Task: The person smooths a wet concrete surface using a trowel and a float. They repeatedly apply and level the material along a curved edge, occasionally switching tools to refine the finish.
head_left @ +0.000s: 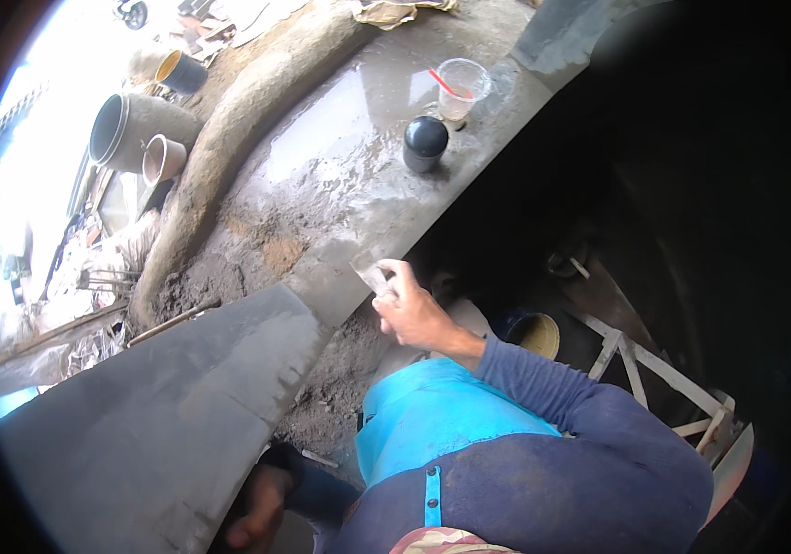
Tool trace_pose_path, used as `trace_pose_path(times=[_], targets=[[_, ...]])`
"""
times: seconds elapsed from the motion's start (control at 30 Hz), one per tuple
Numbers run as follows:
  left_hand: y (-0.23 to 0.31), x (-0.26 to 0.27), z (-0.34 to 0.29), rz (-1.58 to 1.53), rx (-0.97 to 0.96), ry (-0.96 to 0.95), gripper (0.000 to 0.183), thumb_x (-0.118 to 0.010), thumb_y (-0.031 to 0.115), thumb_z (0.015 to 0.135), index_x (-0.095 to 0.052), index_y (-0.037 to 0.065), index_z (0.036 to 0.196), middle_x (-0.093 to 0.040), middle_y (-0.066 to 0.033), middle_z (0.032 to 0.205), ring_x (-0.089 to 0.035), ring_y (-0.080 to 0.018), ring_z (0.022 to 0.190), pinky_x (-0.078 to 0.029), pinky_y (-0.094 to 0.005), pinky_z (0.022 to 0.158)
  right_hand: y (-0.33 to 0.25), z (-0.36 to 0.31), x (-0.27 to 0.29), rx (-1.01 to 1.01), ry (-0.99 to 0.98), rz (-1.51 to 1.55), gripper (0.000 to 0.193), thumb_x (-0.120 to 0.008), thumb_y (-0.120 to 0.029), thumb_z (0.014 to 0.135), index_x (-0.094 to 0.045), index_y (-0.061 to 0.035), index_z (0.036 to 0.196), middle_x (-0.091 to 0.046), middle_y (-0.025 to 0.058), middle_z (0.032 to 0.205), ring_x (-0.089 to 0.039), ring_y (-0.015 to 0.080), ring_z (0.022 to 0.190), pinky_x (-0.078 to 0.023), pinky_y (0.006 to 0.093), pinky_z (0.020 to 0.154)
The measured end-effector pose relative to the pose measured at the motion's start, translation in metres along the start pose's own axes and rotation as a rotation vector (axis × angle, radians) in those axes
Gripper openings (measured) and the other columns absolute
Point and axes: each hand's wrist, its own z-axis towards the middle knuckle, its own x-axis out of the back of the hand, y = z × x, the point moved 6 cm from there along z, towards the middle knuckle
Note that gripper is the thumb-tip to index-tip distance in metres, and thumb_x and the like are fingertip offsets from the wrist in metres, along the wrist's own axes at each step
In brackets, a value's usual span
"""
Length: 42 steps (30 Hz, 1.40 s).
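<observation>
My right hand (411, 314) is closed on a small, flat, pale-grey piece (373, 274), thin like a scraper blade. Its far corner reaches over the edge of the wet grey concrete ledge (340, 245), and the fingers hide the rest. Low on the left, my left hand (262, 508) is in shadow beside the edge of a smooth dark-grey slab (165, 397). Blur and shade hide whether its fingers hold anything. Farther along the ledge stand a black, round-topped container (426, 146) and a clear plastic cup (458, 102) with a red straw.
A thick, rough rounded rim (229, 138) runs along the ledge's far side. Beyond it lie a large grey bucket (142, 129), a smaller pail (165, 160) and a dark yellow-lined bucket (181, 72). At right, a wooden frame (631, 355) and a yellowish bucket (536, 336) sit in shadow.
</observation>
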Motion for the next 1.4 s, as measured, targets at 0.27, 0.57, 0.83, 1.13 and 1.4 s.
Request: trace_pose_path(times=[0.27,0.57,0.83,1.13,1.4], targets=[[0.075,-0.015,-0.017,-0.671,0.044,-0.806,0.039,-0.073,0.017,0.1,-0.067,0.003,0.136,-0.072,-0.016,0.126,-0.069,-0.0339,0.115,-0.052,-0.0474,0.104,0.065,-0.031,0.038,0.061,0.119,0.763,0.027,-0.058,-0.02,0.114,-0.051,-0.0051,0.136,-0.068,0.0153,0.13,-0.069,0.0245,0.119,-0.057,0.0415,0.106],[0.172,-0.009,-0.185,-0.954,0.415,-1.763,0.043,-0.073,0.019,0.102,-0.062,0.009,0.141,-0.069,-0.0171,0.122,-0.073,-0.039,0.107,-0.061,-0.0478,0.084,0.078,-0.048,0.021,0.123,0.221,0.771,0.031,-0.059,-0.02,0.115,-0.054,0.0034,0.135,-0.07,0.0151,0.128,-0.067,0.0176,0.122,-0.054,0.034,0.105],[0.149,-0.029,-0.206,-0.714,0.236,-1.48,0.039,-0.066,0.005,0.102,-0.064,0.007,0.141,-0.065,-0.018,0.121,-0.072,-0.0388,0.101,-0.06,-0.0481,0.084,0.101,-0.061,0.071,0.057,0.19,0.48,0.047,-0.051,-0.034,0.118,-0.049,0.002,0.148,-0.067,0.0246,0.138,-0.071,0.0305,0.121,-0.057,0.0449,0.107],[0.155,-0.059,-0.252,-0.588,0.007,-1.673,0.042,-0.067,0.019,0.106,-0.061,0.014,0.148,-0.063,-0.0146,0.112,-0.07,-0.0333,0.099,-0.059,-0.0463,0.084,0.137,-0.089,0.172,0.025,0.265,0.459,0.043,-0.051,-0.036,0.117,-0.057,-0.0024,0.144,-0.072,0.0149,0.123,-0.071,0.0226,0.112,-0.06,0.039,0.1],[0.196,-0.118,-0.251,-0.627,-0.081,-1.614,0.035,-0.063,0.02,0.108,-0.066,0.02,0.142,-0.065,-0.0137,0.103,-0.072,-0.0344,0.094,-0.059,-0.0453,0.078,0.141,-0.093,0.222,0.056,0.267,0.418,0.038,-0.052,-0.033,0.117,-0.063,-0.0029,0.137,-0.074,0.0123,0.117,-0.072,0.0205,0.107,-0.061,0.0369,0.095]])
